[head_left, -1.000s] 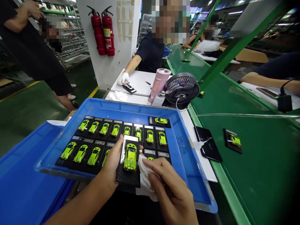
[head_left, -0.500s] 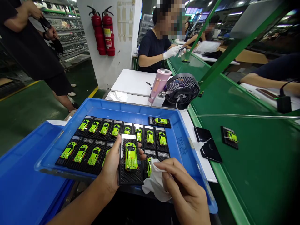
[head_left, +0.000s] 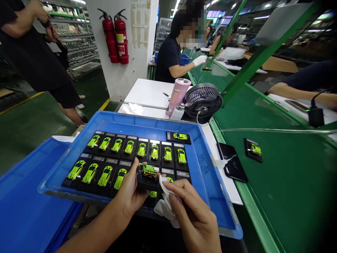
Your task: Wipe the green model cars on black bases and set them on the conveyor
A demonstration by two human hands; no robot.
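A lime-green model car [head_left: 149, 170] on a black carbon-patterned base is gripped in my left hand [head_left: 131, 189], its near end tilted toward me. My right hand [head_left: 192, 211] pinches a white cloth [head_left: 166, 202], whose upper part meets the right side of the base. Below and beyond both hands lies a blue tray [head_left: 210, 182] with rows of matching green model cars [head_left: 106, 175] on black bases. One more model car [head_left: 180, 136] lies crosswise at the tray's far right. The hands hide part of the near row.
A pink tumbler [head_left: 179, 95], a small pump bottle [head_left: 178, 111] and a black fan [head_left: 204, 100] stand beyond the tray. To the right, a green conveyor [head_left: 284, 186] carries a model car [head_left: 255, 149]. A black phone-like device [head_left: 233, 161] lies beside it. Co-workers are nearby.
My left hand has tipped the held model car from facing me to nearly level. My right hand has brought the cloth left against its base. The seated co-worker's gloved hand has reached toward the conveyor.
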